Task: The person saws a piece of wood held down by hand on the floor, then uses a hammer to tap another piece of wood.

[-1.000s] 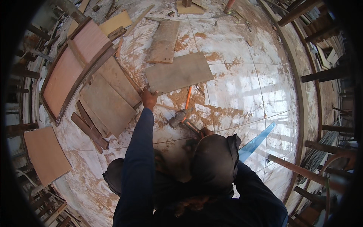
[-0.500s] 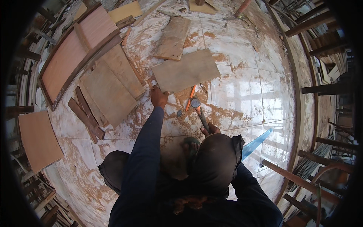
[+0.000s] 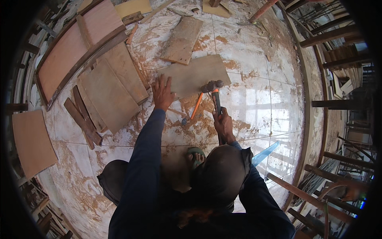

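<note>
"Doing what with the left hand [image 3: 162, 93]?"

"Laying it palm down across the left end of the rectangular wooden board [image 3: 197, 75], with fingers spread and stretched out, not wrapped around anything."

"And with the right hand [image 3: 224, 124]?"

"Gripping the hammer [image 3: 217, 99] by its black-and-orange handle, with fingers closed around it. Holding the dark head over the near right part of the board. Cannot tell whether touching the wood or just above."

"Where to look for the board itself?"

"Straight ahead, flat on the stained tiled floor [image 3: 254, 99], just near of a rougher plank [image 3: 183, 40]. Cannot tell whether overlapping at that corner."

"See anything else close by?"

"Yes: can see a slim orange rod [image 3: 196, 106] at the near edge of the board, left of the hammer handle. Farther left, can make out stacked boards [image 3: 109, 95], then two dark wooden strips [image 3: 81, 117] on their near left side."

"And on the right?"

"Can spot a blue saw blade [image 3: 266, 154], slanting out beside the right knee [image 3: 227, 165]."
</note>
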A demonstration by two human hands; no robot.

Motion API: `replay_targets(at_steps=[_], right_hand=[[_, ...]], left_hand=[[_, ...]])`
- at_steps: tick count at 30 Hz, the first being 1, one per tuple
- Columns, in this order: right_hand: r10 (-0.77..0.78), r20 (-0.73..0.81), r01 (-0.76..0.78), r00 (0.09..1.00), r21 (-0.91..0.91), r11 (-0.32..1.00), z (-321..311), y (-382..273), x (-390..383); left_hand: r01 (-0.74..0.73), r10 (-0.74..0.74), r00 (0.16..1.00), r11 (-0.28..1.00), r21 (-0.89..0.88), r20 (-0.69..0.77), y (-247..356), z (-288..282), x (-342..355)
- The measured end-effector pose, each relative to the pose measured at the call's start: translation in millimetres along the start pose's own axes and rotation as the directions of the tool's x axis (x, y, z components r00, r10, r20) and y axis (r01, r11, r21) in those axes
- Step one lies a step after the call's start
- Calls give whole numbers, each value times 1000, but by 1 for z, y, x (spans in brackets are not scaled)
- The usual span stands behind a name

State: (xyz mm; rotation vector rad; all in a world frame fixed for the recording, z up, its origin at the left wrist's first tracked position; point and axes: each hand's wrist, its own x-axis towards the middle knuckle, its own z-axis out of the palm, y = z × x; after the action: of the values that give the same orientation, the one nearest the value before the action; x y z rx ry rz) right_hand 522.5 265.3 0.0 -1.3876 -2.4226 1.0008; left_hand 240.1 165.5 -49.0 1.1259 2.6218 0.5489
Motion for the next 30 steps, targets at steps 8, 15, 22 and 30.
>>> replay_targets(at_steps=[8,15,22,30], right_hand=[[-99,77,114,992,-222,968,14,-24,22],[-29,108,57,994,-259,964,-3,-32,37],[-242,-146,226,959,-118,967,-22,-61,35],[-182,90,203,979,-417,886,4,-31,37]], left_hand=[[-305,216,939,882,358,268,23,38,-32],[-295,202,926,913,281,318,51,18,-30],[-320,222,938,847,423,265,50,30,-33],[-390,260,906,821,417,334,58,13,-29]])
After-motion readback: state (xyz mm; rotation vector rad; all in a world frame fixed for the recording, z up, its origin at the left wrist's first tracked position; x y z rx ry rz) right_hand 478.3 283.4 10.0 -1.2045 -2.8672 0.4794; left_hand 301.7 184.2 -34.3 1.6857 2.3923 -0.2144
